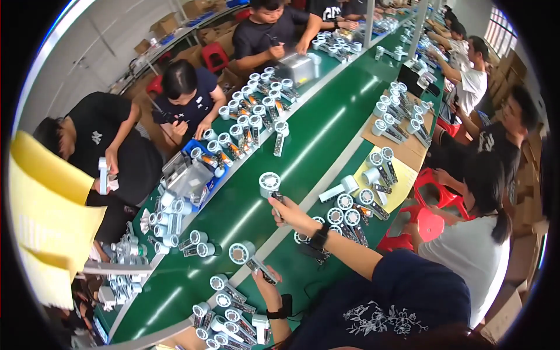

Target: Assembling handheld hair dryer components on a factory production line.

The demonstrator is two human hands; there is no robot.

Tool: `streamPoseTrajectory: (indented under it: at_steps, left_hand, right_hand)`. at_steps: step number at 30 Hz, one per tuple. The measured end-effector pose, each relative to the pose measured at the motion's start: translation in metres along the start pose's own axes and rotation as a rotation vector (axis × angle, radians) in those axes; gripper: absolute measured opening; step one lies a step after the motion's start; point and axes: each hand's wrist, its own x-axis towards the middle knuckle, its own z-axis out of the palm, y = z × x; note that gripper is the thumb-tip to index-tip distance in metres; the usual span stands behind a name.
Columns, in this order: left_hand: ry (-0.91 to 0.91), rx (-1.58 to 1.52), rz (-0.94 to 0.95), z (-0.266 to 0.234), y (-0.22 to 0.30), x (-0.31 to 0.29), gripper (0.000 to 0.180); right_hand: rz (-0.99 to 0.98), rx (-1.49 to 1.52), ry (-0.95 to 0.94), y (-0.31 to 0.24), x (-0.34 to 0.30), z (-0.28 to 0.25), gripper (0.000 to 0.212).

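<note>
From the head view, judged the pale fan (239,252) light, stiff and smooth, perhaps fragile along the dark face of its handle (257,266); best taken by the edges. Clamped it by that handle in the left hand (266,283), over the green worktop (181,291); gripped a second fan (269,183) likewise in the right hand (289,214), apart from the left.

Long green table (326,125), pale round-headed devices (335,216) clustered along both sides; brown cardboard (409,153), yellow sheet (405,184) beneath some
</note>
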Motion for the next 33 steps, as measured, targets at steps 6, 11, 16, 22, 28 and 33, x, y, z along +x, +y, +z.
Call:
streamPoseTrajectory:
  at_steps: [6, 11, 16, 22, 28, 33]
  left_hand:
    - [-0.121, -0.114, 0.069, 0.041, 0.025, -0.039, 0.042]
    - [-0.172, -0.14, 0.115, 0.077, 0.05, -0.064, 0.045]
    - [-0.248, -0.138, 0.187, 0.086, 0.057, -0.086, 0.04]
    - [-0.226, -0.087, 0.221, 0.093, 0.059, -0.115, 0.039]
    - [-0.32, -0.118, 0.214, 0.097, 0.058, -0.124, 0.045]
    - [-0.344, -0.068, 0.26, 0.104, 0.062, -0.131, 0.045]
  right_hand:
    - [-0.01, -0.033, -0.243, -0.058, -0.108, -0.003, 0.027]
    - [-0.016, 0.074, -0.319, -0.087, -0.171, -0.003, 0.03]
    - [-0.071, -0.06, -0.49, -0.083, -0.204, -0.019, 0.033]
    - [-0.048, 0.021, -0.491, -0.066, -0.225, -0.03, 0.04]
    - [-0.126, -0.005, -0.479, -0.065, -0.229, -0.032, 0.043]
    - [-0.115, 0.025, -0.482, -0.07, -0.229, -0.033, 0.045]
